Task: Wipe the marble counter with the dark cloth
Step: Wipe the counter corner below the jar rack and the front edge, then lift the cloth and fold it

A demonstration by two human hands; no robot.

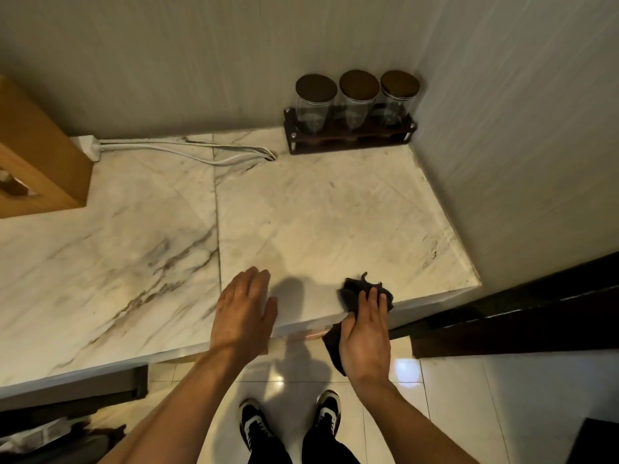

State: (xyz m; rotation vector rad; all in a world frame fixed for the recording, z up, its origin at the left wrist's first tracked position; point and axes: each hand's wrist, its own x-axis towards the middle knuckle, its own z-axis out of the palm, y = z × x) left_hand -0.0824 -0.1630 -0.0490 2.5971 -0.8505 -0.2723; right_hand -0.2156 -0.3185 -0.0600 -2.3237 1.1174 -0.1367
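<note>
Three lidded glass jars (356,98) in a dark rack and white cables (187,150) line the marble counter's (318,212) back. Left hand (243,313) rests flat, fingers spread, at the front edge; right hand (366,333) grips the dark cloth (355,293) there.

Three clear glass jars (356,98) with dark round lids stand upright side by side in a dark wooden rack (348,137) in the far right corner, against the walls. White cables (187,152) run along the far wall from a white socket block (89,145) toward the rack. At the far left stands a wooden box (37,155) — only partly in view. Near, below, lies a glossy tiled floor (445,396) with two black-and-white shoes (288,423) (laces white).
</note>
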